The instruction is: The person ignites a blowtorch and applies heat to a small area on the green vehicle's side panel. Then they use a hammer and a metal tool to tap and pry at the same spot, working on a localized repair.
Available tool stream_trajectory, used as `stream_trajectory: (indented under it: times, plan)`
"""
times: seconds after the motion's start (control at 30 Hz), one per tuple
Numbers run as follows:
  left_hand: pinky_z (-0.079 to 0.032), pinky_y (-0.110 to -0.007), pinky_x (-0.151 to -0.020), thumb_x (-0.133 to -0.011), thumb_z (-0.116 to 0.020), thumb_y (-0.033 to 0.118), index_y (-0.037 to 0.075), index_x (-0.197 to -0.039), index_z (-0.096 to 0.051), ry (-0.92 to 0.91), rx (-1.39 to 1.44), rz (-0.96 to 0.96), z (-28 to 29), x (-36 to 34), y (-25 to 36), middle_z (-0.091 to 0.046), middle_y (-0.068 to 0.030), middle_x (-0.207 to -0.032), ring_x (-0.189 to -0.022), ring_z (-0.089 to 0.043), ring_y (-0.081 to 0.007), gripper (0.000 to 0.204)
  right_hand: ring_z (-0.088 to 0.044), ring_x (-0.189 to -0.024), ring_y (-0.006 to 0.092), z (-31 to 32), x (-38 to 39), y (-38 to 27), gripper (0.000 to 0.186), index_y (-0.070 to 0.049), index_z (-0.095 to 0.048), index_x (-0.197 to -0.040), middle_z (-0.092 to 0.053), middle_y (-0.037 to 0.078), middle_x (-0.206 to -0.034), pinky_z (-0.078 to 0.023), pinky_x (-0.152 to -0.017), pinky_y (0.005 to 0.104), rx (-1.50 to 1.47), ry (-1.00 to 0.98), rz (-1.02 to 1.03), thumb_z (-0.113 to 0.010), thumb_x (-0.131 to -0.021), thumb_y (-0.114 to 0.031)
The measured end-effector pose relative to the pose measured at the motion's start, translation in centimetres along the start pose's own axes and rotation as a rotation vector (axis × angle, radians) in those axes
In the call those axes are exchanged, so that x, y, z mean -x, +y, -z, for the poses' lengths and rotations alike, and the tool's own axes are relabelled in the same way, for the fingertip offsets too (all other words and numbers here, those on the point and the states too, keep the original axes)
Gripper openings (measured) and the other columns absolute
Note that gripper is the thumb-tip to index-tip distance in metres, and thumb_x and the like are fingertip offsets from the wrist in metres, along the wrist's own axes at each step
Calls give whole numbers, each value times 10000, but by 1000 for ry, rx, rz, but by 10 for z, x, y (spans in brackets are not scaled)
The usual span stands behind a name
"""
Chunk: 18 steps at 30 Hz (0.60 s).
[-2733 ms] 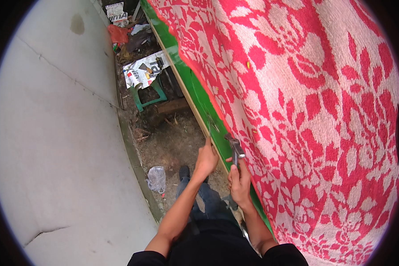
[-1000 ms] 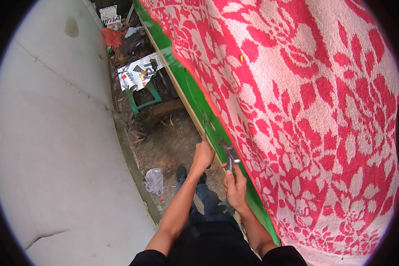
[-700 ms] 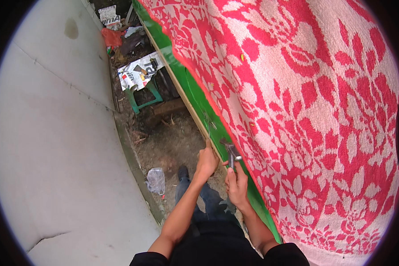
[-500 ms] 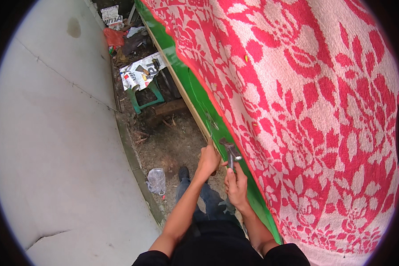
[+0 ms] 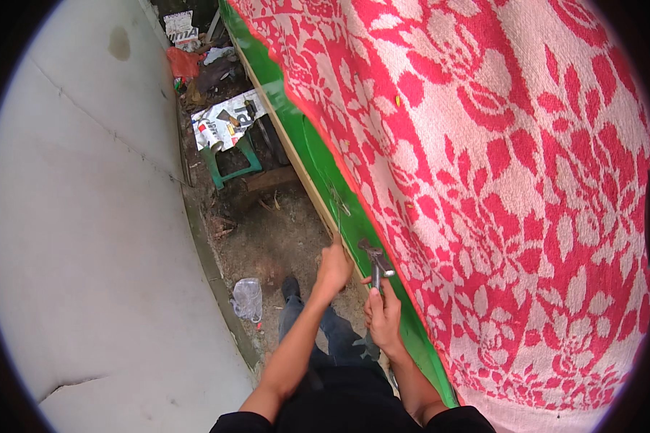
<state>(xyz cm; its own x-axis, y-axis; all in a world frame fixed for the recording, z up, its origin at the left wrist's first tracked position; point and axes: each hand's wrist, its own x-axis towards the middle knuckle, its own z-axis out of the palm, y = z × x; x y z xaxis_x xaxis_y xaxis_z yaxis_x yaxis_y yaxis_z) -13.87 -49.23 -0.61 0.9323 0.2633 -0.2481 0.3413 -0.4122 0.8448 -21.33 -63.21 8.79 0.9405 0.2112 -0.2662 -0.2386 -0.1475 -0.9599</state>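
From where I stand, the two largest things are the pale wall [image 5: 115,238], filling the side at nine o'clock, and the pink-and-white floral towel [image 5: 498,216], spread from one to five o'clock. Between them, from eleven to five o'clock, runs a narrow strip of green tabletop [image 5: 317,159] with a wooden edging [image 5: 297,160]. At ten o'clock a green plastic stool [image 5: 250,160] carries a white printed sheet [image 5: 208,119].

The left hand [image 5: 334,270] is at six o'clock, near the wooden edging; its fingers are curled closed. The right hand [image 5: 384,314], at five o'clock, is wrapped around the hammer [image 5: 377,261], quite close under the head, and the head is over the green strip near the towel's border. A clear plastic bag [image 5: 247,299] lies on the ground between seven and eight o'clock.

From the left fist a thin metal rod [image 5: 338,222] points toward twelve o'clock; its handle I cannot see. Just beside its tip is a small metal piece [image 5: 345,208], too small to identify.

In my judgement, the rod should be held steady and its tip watched closely. The left knuckles are best placed away from the hammer head, and the towel's border should be folded back. The short grip gives control; a lower grip would suit stronger blows.
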Motion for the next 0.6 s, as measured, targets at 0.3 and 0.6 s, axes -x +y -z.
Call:
stream_trajectory:
  times: [0.3,0.6]
  plan:
    - [-545,-555,-738,-906,-490,-4,-144,-1293,-476,-42,15,82,5,12,10,-633,-408,-841,-795,-692,-498,412,-306,-463,16,-2,-3,6,271,-71,-537,-1237,-346,-64,-595,-250,-418,212,-7,20,-28,-432,-1096,-277]
    - [-544,-557,-750,-903,-491,-14,-115,-1306,-478,-13,-1,6,-3,12,-5,-635,-397,-831,-813,-677,-516,416,-297,-467,15,-8,-16,12,278,-77,-541,-1254,-340,-69,-592,-254,-422,210,36,-18,39,-430,-1097,-278]
